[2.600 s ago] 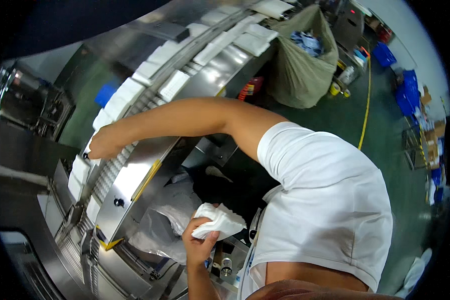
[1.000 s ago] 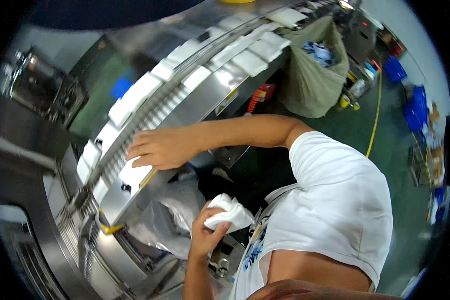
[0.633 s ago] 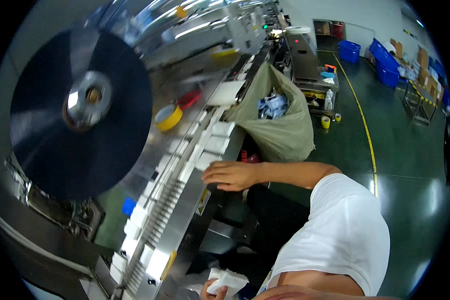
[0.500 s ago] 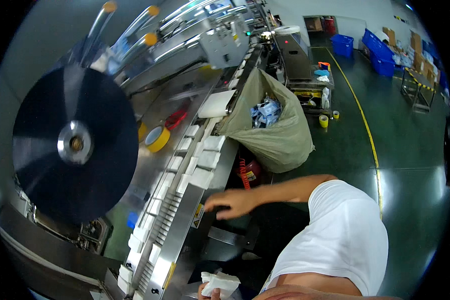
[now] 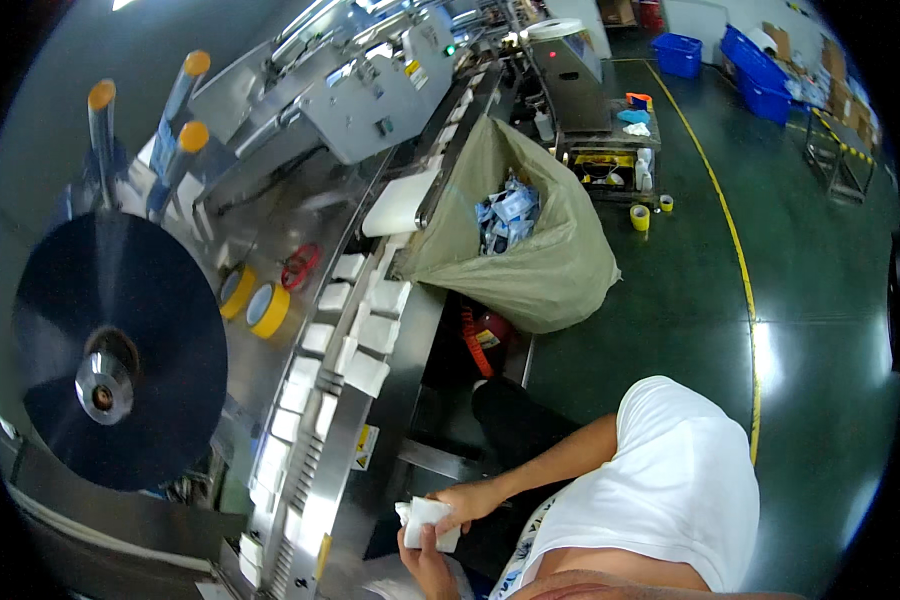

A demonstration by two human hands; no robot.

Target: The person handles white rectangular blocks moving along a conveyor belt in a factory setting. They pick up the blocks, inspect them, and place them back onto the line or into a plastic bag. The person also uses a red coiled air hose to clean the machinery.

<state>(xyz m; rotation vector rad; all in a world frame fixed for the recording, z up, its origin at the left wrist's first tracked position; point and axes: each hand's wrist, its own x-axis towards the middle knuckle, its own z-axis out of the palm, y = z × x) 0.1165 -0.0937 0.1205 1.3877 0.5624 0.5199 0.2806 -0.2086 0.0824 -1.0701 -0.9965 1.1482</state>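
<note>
In front of my body, beside the conveyor's near edge, I hold a small stack of folded white sheets (image 5: 427, 522). My left hand (image 5: 427, 570) grips it from below, its thumb across the face. From the right, my right hand (image 5: 472, 500) closes on the same stack, its fingers partly hidden behind it. Folded white packs of the same look (image 5: 378, 333) lie on the steel ledge to the left. More white packs (image 5: 300, 385) run in rows along the slatted conveyor (image 5: 307, 470).
A large dark disc (image 5: 60, 330) with a metal hub stands at the left. Yellow tape rolls (image 5: 268, 310) rest on the machine bed. A big pale green sack (image 5: 560, 270) holding blue-white wrappers stands beside the conveyor. Blue crates (image 5: 678, 55) sit far off.
My right hand has come from above the conveyor's edge down to the stack in my left hand and closed on it. The stack is raised slightly, and the view has shifted.
</note>
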